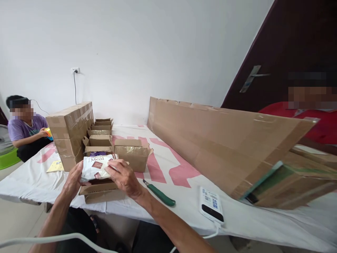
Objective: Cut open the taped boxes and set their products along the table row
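Both hands hold a white packet [96, 168] printed with "Meal" and brown squares. My left hand [72, 179] grips its left end, and my right hand [125, 177] has its fingers closed on the right end. The packet is just above an open cardboard box [102, 193] at the table's near edge; how deep it reaches is hidden. A purple packet [98, 153] shows inside a box right behind. To the right of that stands another open box [133, 156] with its flaps up. A green-handled cutter [160, 195] lies beside my right forearm.
Taped cartons [71, 123] are stacked at the left, beside a row of open boxes [100, 140]. A long cardboard panel [223, 140] stands along the right. A white device [211, 205] with a cable lies on the cloth-covered table [181, 211]. One person sits left, another right.
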